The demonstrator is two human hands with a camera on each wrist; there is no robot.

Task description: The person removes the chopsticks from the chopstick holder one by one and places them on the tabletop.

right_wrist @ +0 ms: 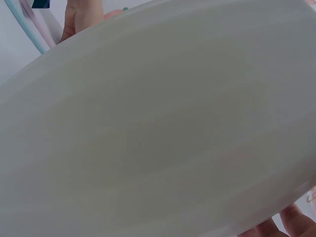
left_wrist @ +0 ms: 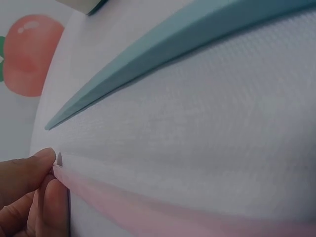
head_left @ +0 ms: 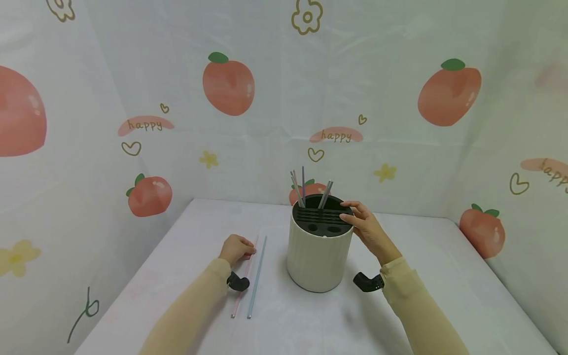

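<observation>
My left hand (head_left: pixel 238 249) pinches the far, thin end of a pink chopstick (head_left: pixel 236 301) between thumb and fingers; in the left wrist view that pink chopstick (left_wrist: pixel 148 217) lies along the table. Beside it, untouched, is a blue chopstick (head_left: pixel 257 278), roughly parallel. My right hand (head_left: pixel 367 228) rests on the right rim of a cream utensil holder (head_left: pixel 316 264), thumb and fingers laid over its black slotted top (head_left: pixel 306 225). The holder stands upright and fills most of the right wrist view, where some fingertips (right_wrist: pixel 296 222) show past its edge.
Several chopsticks (head_left: pixel 303 185) stand in the holder's large rear opening, leaning in two groups. Slots and round holes mark the front of its top. A white-covered table (head_left: pixel 412 246) meets a fruit-printed cloth (head_left: pixel 275 143) at the back and sides.
</observation>
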